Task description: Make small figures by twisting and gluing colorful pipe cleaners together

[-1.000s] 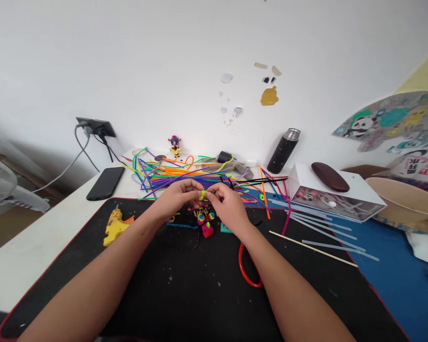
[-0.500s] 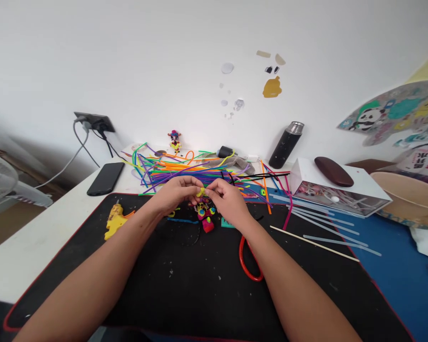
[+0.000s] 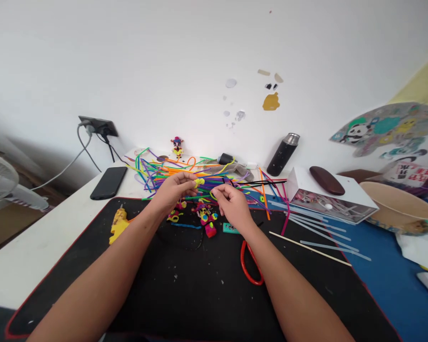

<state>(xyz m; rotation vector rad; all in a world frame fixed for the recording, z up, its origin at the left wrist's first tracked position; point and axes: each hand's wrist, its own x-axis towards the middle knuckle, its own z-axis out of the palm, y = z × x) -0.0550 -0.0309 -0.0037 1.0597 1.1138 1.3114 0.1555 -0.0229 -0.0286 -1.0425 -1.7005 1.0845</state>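
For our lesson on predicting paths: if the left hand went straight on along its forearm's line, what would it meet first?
Probably the pile of coloured pipe cleaners just ahead of the left hand, which holds a yellow piece; depth is unclear, so it might pass above them.

Seemingly a home craft desk (image 3: 64,237). Colourful pipe cleaners (image 3: 174,170), 1 yellow glue gun (image 3: 118,227) and cartoon wall stickers (image 3: 358,133) suggest it.
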